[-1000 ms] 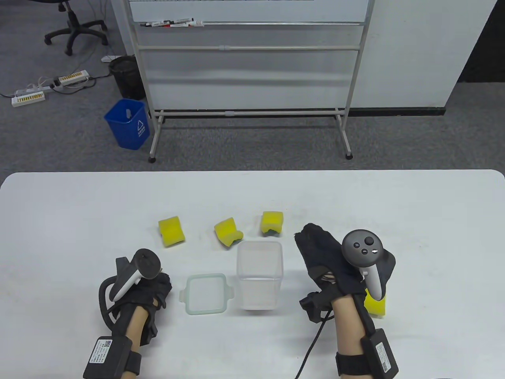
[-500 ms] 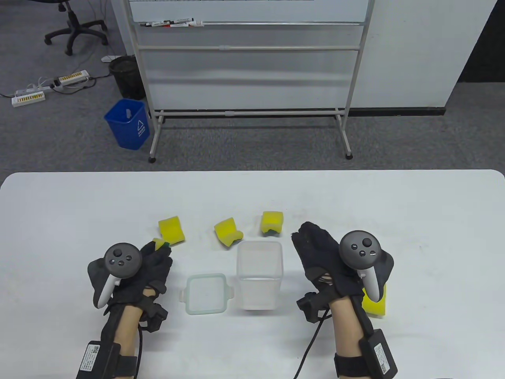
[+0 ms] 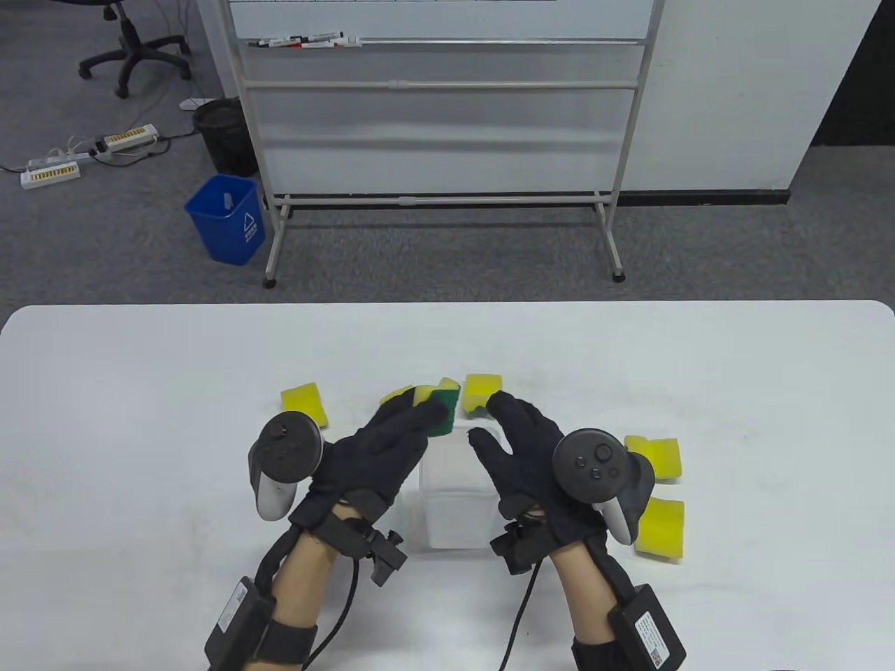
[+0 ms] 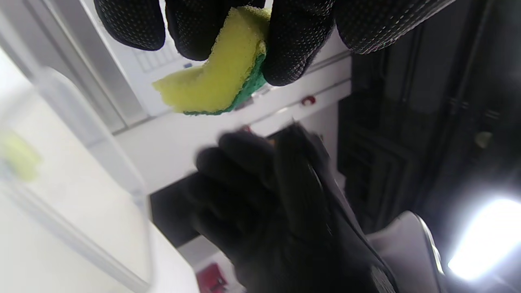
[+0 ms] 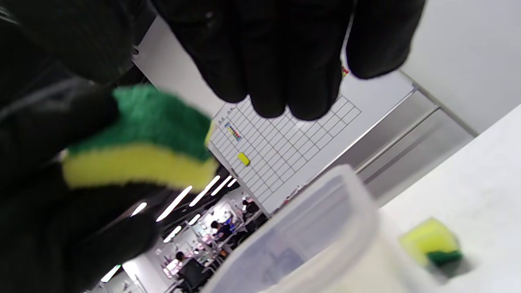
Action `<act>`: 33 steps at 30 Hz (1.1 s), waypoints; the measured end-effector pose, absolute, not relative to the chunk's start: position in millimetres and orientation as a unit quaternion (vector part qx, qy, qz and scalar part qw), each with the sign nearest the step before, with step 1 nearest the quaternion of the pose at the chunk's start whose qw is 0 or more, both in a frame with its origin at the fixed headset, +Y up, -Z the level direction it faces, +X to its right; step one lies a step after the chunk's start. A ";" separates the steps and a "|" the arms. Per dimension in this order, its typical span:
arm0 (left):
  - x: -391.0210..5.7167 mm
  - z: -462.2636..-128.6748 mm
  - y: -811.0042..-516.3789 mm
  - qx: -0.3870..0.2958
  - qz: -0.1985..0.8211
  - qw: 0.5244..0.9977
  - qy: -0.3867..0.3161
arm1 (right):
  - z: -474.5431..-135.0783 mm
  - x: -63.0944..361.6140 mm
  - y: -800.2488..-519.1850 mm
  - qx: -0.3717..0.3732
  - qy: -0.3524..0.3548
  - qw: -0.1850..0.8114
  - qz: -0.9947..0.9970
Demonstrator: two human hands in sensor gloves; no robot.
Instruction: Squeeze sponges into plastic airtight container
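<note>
Now left hand (image 3: 381,454) pinches a green-backed sponge (image 3: 442,405) above the clear container (image 3: 454,514); right hand (image 3: 535,461) hovers alongside, fingers spread, holding nothing.

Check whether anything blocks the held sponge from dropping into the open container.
Nothing visible does. The left hand holds the sponge above the container, whose lid is off; the right hand hovers beside the opening.

The white table (image 3: 140,419) bears a clear container (image 3: 454,514) and perhaps five loose sponges (image 3: 305,402).
</note>
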State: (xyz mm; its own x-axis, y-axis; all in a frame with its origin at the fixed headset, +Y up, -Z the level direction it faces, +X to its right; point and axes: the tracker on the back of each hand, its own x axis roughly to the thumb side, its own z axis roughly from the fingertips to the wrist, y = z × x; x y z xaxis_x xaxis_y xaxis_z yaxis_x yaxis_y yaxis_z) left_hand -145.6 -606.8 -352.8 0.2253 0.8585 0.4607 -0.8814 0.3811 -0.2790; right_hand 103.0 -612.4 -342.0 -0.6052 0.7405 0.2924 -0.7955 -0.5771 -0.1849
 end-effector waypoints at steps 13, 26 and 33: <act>-123.4 -349.2 -619.1 -0.031 0.618 0.714 -0.327 | -344.3 102.8 -619.8 0.088 -0.138 0.543 0.824; -146.1 -344.0 -602.2 0.105 0.423 0.870 -0.231 | -340.3 92.6 -612.5 0.107 -0.131 0.455 0.874; -150.8 -351.6 -605.3 0.080 0.422 0.869 -0.246 | -334.7 79.2 -607.7 0.146 -0.134 0.402 0.894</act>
State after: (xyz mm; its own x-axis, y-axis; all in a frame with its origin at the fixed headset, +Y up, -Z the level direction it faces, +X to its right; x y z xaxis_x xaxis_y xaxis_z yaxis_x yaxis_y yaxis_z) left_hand -150.8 -605.3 -351.6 0.5227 0.6941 0.4950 -0.7725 0.6312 -0.0693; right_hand 79.2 -607.7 -334.7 -0.6339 0.6801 0.3682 -0.7583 -0.6402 -0.1230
